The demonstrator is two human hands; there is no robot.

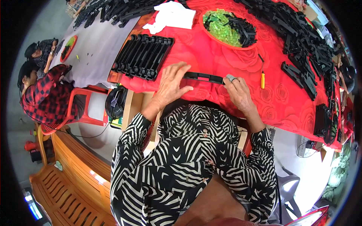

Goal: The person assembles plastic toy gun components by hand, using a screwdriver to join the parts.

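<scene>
A long, narrow black plastic piece [204, 77] with a slot along its middle lies crosswise in front of me, just over the near edge of the red-covered table. Its right end is gripped by my right hand [238, 93], which wears a ring. At the other end is my left hand [170, 82], its thumb and fingers spread around that end; whether they touch it is hard to tell. Beyond my left hand stands a row of similar black plastic pieces [143, 56], lined up side by side. A yellow-handled screwdriver [263, 80] rests on the cloth right of my right hand.
An orange-rimmed tray [206, 30] holds green and black small parts. Black strips [298, 41] are heaped along the right and far sides. A white cloth [173, 15] lies at the back. Left are a red chair [86, 109], a wooden bench [71, 162] and people at another table [94, 56].
</scene>
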